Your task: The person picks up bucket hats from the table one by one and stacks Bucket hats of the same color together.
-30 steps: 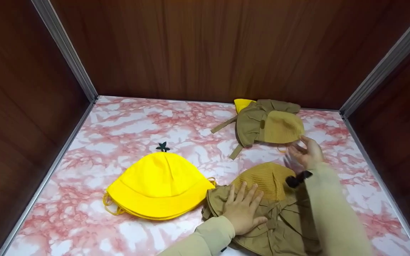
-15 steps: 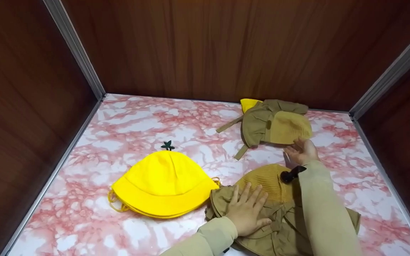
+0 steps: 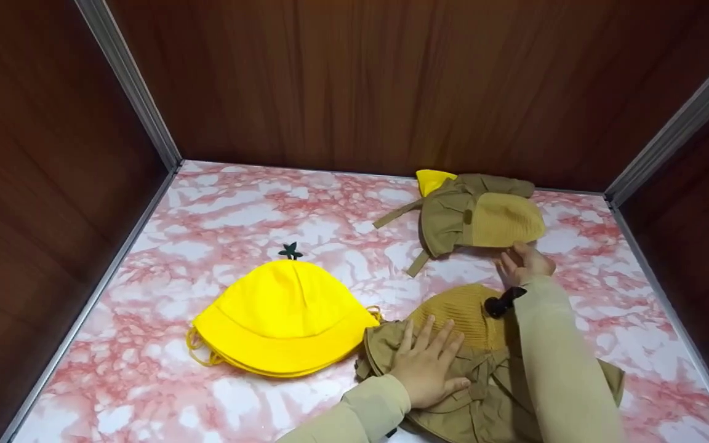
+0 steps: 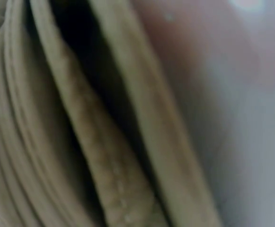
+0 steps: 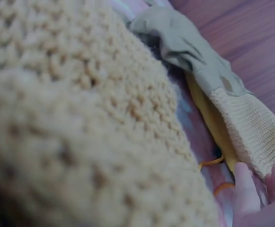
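Observation:
My left hand lies flat with fingers spread on a khaki hat that has a ribbed mustard crown, at the front right in the head view. My right hand pinches the near edge of a second khaki hat with a knit crown, by the back wall. In the right wrist view, fingers meet that knit crown, with a yellow hat and its orange cord beneath. The near hat's knit fills the left of that view. Blurred khaki brim layers fill much of the left wrist view.
A yellow bucket hat with a dark green sprout on top sits left of the near khaki hat, on the pink-and-white marbled table. Brown wood-grain panels with metal edge strips enclose the back and sides.
The head view has shifted slightly. My right fingers have drawn in at the far hat's edge, and its crown has moved slightly right. My left hand has stayed on the near hat.

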The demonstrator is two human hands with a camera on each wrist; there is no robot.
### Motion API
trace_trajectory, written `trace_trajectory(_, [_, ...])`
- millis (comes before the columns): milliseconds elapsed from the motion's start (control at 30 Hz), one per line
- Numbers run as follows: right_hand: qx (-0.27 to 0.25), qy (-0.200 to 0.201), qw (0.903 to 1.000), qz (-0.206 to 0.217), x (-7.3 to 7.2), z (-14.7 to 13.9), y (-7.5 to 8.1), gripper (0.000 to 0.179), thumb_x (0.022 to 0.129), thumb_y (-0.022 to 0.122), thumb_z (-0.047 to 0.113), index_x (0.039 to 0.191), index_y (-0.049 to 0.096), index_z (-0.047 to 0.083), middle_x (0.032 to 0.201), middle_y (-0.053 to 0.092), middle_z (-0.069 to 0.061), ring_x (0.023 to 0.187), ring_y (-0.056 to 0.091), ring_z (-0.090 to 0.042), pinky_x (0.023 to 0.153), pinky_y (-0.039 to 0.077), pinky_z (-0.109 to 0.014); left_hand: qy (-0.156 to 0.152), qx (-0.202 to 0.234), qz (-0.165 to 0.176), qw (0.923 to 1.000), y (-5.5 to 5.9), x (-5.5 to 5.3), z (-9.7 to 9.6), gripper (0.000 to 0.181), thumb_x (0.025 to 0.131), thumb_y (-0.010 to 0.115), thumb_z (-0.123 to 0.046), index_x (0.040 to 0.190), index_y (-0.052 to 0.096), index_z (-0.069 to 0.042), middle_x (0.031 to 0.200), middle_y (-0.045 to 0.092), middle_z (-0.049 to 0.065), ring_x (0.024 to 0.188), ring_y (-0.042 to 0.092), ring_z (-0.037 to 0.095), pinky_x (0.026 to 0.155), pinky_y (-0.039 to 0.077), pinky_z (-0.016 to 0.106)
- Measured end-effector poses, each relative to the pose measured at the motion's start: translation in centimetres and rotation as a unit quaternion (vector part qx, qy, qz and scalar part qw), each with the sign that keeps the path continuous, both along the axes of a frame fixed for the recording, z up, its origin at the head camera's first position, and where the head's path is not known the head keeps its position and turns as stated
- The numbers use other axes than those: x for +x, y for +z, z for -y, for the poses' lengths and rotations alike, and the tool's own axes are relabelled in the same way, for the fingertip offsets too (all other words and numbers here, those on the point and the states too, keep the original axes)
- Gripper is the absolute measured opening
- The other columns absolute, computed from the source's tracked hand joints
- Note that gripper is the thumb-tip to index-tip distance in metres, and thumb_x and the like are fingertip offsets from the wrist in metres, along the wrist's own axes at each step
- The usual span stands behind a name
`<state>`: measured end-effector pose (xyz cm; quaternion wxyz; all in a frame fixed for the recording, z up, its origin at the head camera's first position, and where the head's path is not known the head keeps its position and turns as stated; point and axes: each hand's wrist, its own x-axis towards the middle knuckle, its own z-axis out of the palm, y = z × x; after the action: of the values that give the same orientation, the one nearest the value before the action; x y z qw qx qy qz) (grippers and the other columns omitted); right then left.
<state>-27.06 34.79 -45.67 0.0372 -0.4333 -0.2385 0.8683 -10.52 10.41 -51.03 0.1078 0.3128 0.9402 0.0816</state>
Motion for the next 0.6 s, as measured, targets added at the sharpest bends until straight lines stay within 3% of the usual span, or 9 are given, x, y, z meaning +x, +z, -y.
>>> trace_trajectory(100, [0.008,0.037,0.9993,0.002,-0.21,-0.15,-0.23,0.053,0.096,0.059,0.001,0.141,0.052,0.028,0.125,0.056,-0.002,0.139,0.044,-0.018,0.117,0.034,-0.037,0.0,0.0,0.003,1.0,0.16,0.03,0.06,0.074,0.097,0.026,-0.07,0.159,0.009,-0.035,0.167,0.0,-0.009,0.155,-0.002,0.022,0.124,0.003,0.053])
trace_trajectory(233, [-0.002,0.083,0.9964,-0.012,-0.47,-0.3,-0.67,0.032,0.098,0.056,0.003,0.126,0.059,0.016,0.112,0.053,-0.006,0.139,0.039,-0.013,0.118,0.031,-0.034,0.001,0.0,-0.002,1.0,0.06,0.05,0.09,0.074,0.096,0.027,-0.071,0.159,0.01,-0.035,0.167,0.002,-0.008,0.155,0.0,0.023,0.124,0.004,0.053])
trace_trajectory(300, [-0.018,0.077,0.9967,-0.02,-0.4,-0.24,-0.84,0.031,0.097,0.055,0.0,0.124,0.059,0.014,0.107,0.056,-0.008,0.138,0.038,-0.011,0.119,0.029,-0.033,0.0,-0.002,-0.004,1.0,-0.04,0.1,0.12,0.074,0.096,0.026,-0.071,0.159,0.01,-0.034,0.168,0.002,-0.008,0.155,0.001,0.023,0.124,0.004,0.054])
trace_trajectory(433, [-0.018,0.02,0.9992,-0.03,-0.2,0.09,-0.84,0.054,0.094,0.057,-0.008,0.14,0.053,0.018,0.1,0.063,-0.009,0.137,0.043,-0.011,0.119,0.03,-0.034,0.003,-0.006,-0.008,0.9999,-0.25,0.08,0.15,0.074,0.097,0.026,-0.07,0.159,0.01,-0.034,0.167,0.002,-0.008,0.155,0.0,0.023,0.124,0.003,0.053])
trace_trajectory(533, [0.007,-0.017,0.9991,-0.039,-0.15,0.19,-0.63,0.062,0.091,0.059,-0.011,0.144,0.051,0.021,0.108,0.064,-0.005,0.134,0.046,-0.011,0.117,0.032,-0.036,0.003,-0.005,-0.004,1.0,-0.35,-0.01,0.07,0.074,0.097,0.026,-0.071,0.159,0.008,-0.034,0.167,0.0,-0.009,0.155,-0.002,0.022,0.124,0.002,0.053])
trace_trajectory(600, [0.027,-0.021,0.9981,-0.051,-0.16,0.14,-0.47,0.06,0.092,0.058,-0.01,0.143,0.053,0.021,0.118,0.061,-0.001,0.134,0.045,-0.011,0.118,0.03,-0.039,0.003,-0.003,0.001,1.0,-0.36,-0.07,-0.01,0.074,0.097,0.025,-0.071,0.159,0.007,-0.035,0.167,-0.002,-0.009,0.155,-0.003,0.021,0.124,0.001,0.052])
